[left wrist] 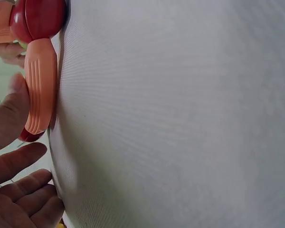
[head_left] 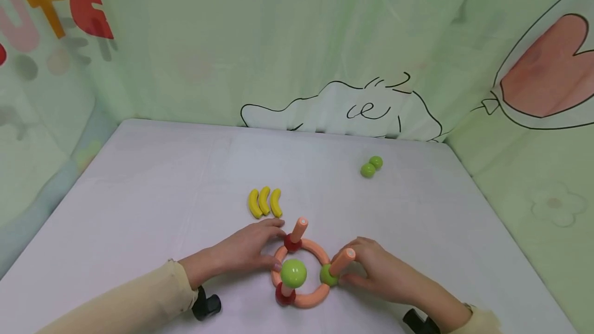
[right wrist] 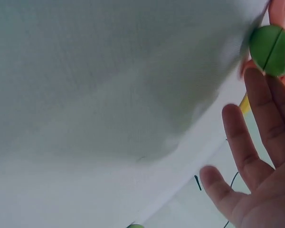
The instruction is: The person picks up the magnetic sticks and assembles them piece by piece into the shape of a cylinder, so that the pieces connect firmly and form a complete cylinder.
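Observation:
A toy ring (head_left: 312, 300) of curved orange pieces lies on the table, joined by two red balls (head_left: 285, 294) and a green ball (head_left: 327, 275). Orange rods (head_left: 343, 261) rise from the joints; a second green ball (head_left: 294, 273) tops the front one. My left hand (head_left: 250, 246) is at the ring's left side, its thumb (left wrist: 20, 102) against a curved piece and its other fingers extended near the rear red ball. My right hand (head_left: 373, 269) pinches the green joint ball at the right, thumb and index finger about it; the other fingers (right wrist: 242, 137) spread away.
Three yellow toy bananas (head_left: 264, 201) lie side by side just beyond my left hand. Farther back on the right, two loose green balls (head_left: 368, 170) sit together. Printed fabric walls (head_left: 278, 40) stand along the table's back and sides.

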`<state>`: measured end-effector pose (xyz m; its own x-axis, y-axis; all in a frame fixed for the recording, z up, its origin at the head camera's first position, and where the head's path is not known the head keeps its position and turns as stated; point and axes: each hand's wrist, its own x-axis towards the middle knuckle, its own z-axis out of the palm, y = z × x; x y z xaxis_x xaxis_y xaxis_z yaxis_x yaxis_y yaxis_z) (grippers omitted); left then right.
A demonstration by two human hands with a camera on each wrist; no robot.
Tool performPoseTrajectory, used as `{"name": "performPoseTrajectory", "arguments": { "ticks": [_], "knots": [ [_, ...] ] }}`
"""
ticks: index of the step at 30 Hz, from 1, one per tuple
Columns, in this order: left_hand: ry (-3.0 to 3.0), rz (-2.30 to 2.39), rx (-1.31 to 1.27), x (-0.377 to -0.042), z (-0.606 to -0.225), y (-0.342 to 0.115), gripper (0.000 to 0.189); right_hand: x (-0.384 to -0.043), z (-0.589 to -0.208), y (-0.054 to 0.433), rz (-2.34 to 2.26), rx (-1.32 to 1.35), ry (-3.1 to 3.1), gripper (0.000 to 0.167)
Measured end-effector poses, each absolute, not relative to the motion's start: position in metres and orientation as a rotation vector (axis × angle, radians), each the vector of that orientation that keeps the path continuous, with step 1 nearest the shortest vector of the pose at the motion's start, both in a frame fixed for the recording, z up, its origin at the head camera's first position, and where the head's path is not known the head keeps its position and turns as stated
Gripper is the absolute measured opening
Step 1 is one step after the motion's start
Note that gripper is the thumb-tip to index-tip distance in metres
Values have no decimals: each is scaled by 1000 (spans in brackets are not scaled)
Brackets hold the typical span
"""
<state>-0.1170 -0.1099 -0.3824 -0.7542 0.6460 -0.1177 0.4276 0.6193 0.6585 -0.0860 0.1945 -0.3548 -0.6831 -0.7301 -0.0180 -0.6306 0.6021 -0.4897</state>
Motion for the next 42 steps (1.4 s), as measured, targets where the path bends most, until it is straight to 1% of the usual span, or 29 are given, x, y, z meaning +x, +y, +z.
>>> {"name": "performPoseTrajectory", "arguments": {
  "ticks": [4,8,13,17,24,28,35,37,40,42],
  "knots": [
    [2528,873,896,-116,-382,-111,41,-86,-352,196,-702,-1090,2539,25],
    [2528,882,880,-116,-382,-110,33,-90,-350,193,-700,-1061,2536,22],
    [2520,903,850,-115,-383,-108,29,-102,-346,181,-641,-946,2591,15],
    [2526,915,841,-115,-384,-108,28,-110,-347,170,-624,-915,2618,20],
    [2542,930,857,-114,-384,-107,20,-116,-358,160,-602,-1073,2677,15],
    [2537,949,826,-114,-385,-106,20,-116,-361,157,-588,-1079,2699,15],
    [2467,882,846,-116,-379,-111,28,-116,-363,154,-569,-994,2691,12],
    [2404,829,838,-116,-375,-115,38,-116,-363,154,-562,-992,2696,12],
    [2300,760,822,-114,-370,-120,61,-116,-363,155,-563,-1009,2694,11],
    [2253,740,823,-113,-368,-122,70,-116,-363,155,-567,-1001,2690,11]
  ]
}}
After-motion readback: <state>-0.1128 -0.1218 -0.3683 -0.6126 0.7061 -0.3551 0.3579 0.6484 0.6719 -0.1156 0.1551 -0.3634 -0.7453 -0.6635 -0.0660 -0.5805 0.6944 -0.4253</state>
